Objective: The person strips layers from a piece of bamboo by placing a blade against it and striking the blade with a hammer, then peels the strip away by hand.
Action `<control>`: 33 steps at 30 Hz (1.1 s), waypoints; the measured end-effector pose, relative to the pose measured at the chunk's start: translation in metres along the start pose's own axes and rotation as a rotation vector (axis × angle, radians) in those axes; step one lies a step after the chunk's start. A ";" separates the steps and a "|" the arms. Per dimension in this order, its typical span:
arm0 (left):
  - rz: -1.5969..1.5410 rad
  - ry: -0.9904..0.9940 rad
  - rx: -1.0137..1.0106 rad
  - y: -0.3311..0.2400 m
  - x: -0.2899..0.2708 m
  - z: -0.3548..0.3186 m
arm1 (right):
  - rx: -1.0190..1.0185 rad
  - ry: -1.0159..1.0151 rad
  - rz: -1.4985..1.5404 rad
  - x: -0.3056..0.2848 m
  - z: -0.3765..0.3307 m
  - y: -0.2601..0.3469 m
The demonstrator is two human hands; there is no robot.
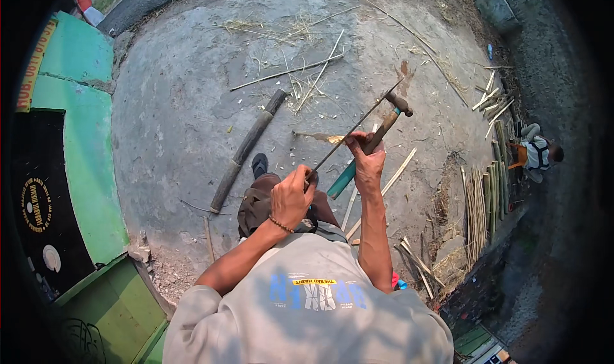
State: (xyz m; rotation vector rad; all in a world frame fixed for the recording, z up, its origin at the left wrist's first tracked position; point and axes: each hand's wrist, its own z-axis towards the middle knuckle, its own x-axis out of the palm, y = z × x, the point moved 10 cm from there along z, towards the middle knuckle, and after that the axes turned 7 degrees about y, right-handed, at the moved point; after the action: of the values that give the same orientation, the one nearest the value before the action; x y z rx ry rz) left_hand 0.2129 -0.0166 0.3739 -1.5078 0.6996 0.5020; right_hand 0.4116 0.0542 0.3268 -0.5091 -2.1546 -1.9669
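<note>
Bright daylight, dappled shade, bowed edges

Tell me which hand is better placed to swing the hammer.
Right, I'd judge: the right hand holds the hammer by its handle, head pointing away from the body. The left hand is occupied, gripping the near end of a long thin tool.

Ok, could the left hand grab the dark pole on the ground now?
Probably not: the left hand is closed on the near end of the long blade, though the dark pole lies uncovered.
</note>
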 end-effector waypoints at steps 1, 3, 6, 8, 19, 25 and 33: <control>-0.004 0.002 0.002 -0.001 -0.002 -0.001 | -0.036 -0.012 -0.020 0.002 0.001 0.001; -0.021 0.042 -0.003 -0.004 -0.001 -0.002 | -0.044 -0.068 0.010 -0.001 -0.003 -0.009; -0.029 0.125 -0.006 -0.016 0.001 -0.005 | -0.053 -0.190 0.012 -0.007 -0.008 -0.012; -0.043 0.165 -0.018 -0.029 -0.003 -0.006 | -0.079 -0.214 -0.018 -0.013 -0.009 -0.017; -0.161 0.165 0.034 -0.027 0.009 0.001 | -0.109 -0.110 -0.003 0.017 0.005 0.000; -0.155 0.125 0.052 -0.023 -0.007 0.016 | -0.131 -0.191 -0.139 0.020 0.015 -0.003; -0.170 0.097 0.029 -0.016 -0.030 0.021 | -0.082 -0.201 -0.287 0.029 0.025 -0.013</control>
State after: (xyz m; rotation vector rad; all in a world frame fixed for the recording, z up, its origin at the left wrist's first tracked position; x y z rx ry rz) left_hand 0.2047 0.0077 0.4047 -1.5560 0.6442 0.2903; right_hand 0.3823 0.0815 0.3227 -0.4488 -2.3917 -2.2476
